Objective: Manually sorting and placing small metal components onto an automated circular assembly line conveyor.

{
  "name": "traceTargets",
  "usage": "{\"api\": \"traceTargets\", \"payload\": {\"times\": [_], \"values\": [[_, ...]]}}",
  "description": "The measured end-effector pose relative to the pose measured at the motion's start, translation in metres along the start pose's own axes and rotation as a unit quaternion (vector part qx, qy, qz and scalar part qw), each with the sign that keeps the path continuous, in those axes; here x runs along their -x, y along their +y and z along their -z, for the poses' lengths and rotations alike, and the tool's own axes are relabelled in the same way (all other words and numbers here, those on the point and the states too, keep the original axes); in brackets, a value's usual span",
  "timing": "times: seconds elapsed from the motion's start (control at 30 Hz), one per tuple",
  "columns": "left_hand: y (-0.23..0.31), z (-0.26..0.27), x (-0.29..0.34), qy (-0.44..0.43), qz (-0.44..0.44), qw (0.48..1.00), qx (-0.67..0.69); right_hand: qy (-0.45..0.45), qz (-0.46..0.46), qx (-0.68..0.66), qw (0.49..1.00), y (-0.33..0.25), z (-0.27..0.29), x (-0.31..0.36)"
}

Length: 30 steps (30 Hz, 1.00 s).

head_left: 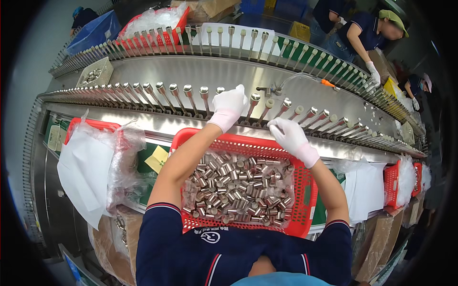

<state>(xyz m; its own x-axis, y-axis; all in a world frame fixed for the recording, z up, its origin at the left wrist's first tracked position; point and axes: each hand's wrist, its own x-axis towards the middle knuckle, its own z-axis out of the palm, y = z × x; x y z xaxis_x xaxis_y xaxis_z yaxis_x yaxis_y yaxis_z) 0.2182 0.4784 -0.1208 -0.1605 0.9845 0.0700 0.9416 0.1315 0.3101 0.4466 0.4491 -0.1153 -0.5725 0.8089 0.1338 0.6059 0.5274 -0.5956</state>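
My left hand (229, 107), in a white glove, is closed at the near row of upright posts, beside a post topped by a shiny metal cap (204, 90). What its fingers hold, if anything, is hidden. To the right and a little nearer, my right hand (289, 137), also gloved, has its fingers drawn together beside the posts; I cannot make out anything in them. Between the hands, one post carries a metal cap (255, 97) and its neighbour shows a bare pale tip (269, 103). Below my hands, a red perforated basket (305, 190) holds many loose metal caps (238, 186) on clear plastic.
A second row of posts (242, 40) runs along the far side of the steel machine. A small tap (268, 90) and an orange-tipped hose (328, 83) lie between the rows. White sheets (88, 167) cover a basket at left. A co-worker (362, 35) works far right.
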Motion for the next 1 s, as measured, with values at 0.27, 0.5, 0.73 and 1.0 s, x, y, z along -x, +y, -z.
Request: {"api": "traceTargets", "payload": {"times": [0.27, 0.5, 0.73, 1.0], "values": [[0.079, 0.104, 0.066, 0.278, -0.257, 0.918, 0.116, 0.162, 0.040, -0.145, 0.975, -0.013, 0.027, -0.061], [0.010, 0.042, 0.165, -0.397, -0.142, 0.906, -0.040, 0.026, 0.174, 0.277, 0.944, -0.008, -0.019, -0.118], [0.009, 0.026, 0.109, -0.067, -0.027, 0.996, 0.055, 0.171, 0.137, 0.203, 0.954, -0.002, 0.010, -0.089], [0.078, -0.036, -0.013, -0.004, -0.035, 0.999, 0.004, -0.195, 0.048, 0.070, 0.977, -0.034, 0.006, 0.073]]}}
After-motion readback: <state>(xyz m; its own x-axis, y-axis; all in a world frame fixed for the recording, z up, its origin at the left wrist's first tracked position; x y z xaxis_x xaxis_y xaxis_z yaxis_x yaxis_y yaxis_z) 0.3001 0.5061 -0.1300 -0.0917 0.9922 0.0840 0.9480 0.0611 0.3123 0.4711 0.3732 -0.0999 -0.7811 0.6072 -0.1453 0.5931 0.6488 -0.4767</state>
